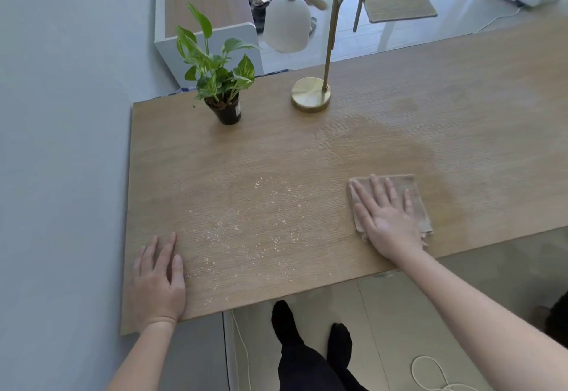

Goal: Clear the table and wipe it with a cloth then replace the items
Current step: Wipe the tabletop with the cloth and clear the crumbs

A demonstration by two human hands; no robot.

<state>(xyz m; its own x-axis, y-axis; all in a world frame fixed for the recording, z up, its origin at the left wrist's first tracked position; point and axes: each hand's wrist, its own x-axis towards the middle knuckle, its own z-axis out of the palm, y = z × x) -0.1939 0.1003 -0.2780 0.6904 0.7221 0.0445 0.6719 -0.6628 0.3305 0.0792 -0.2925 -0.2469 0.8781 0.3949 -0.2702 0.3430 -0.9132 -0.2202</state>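
Cloth (420,207) lies under spread right hand (384,218); left hand (156,283) flat on table (307,151); plant (218,77), lamp (310,95) beyond crumbs (246,237).

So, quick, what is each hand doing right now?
Left hand: open, flat on the light wooden table, holding nothing.
Right hand: open, pressing flat on the folded beige cloth.

A doormat (399,6) lies on the tiled floor (399,314).
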